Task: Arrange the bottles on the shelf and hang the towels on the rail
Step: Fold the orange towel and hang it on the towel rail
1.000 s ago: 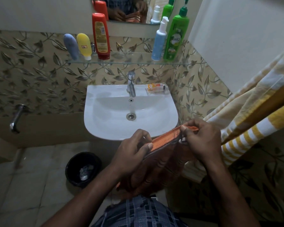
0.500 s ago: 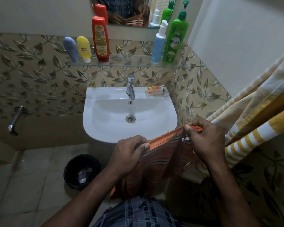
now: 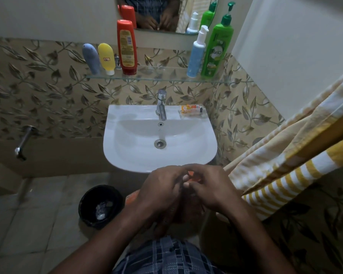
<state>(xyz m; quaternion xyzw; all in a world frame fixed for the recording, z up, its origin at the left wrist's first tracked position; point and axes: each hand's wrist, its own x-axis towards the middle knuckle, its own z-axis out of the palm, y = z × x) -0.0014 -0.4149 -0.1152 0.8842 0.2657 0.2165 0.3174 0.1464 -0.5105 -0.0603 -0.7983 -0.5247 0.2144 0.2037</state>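
Yellow-and-white cloth fills my right side: the striped towel (image 3: 285,161) hangs draped there. Whatever carries it is out of sight, so a careless elbow could, I judge, drag it down. The white sink (image 3: 127,155) sits just beyond my knuckles, and a loose corner dipping into its basin might come up wet. Above it the glass shelf (image 3: 156,78) carries the bottles, the green pump bottle (image 3: 216,52) and red bottle (image 3: 126,48) standing tallest. Cloth swung too high could topple them. The black bin (image 3: 101,206) stands open on the floor to my left, a bad place for a dropped towel to land. My left hand (image 3: 160,192) and right hand (image 3: 212,186) meet near the sink's front rim, fingers curled and pinching the orange towel (image 3: 192,176). It is bunched between them and mostly hidden, so a fold could slip free unnoticed.
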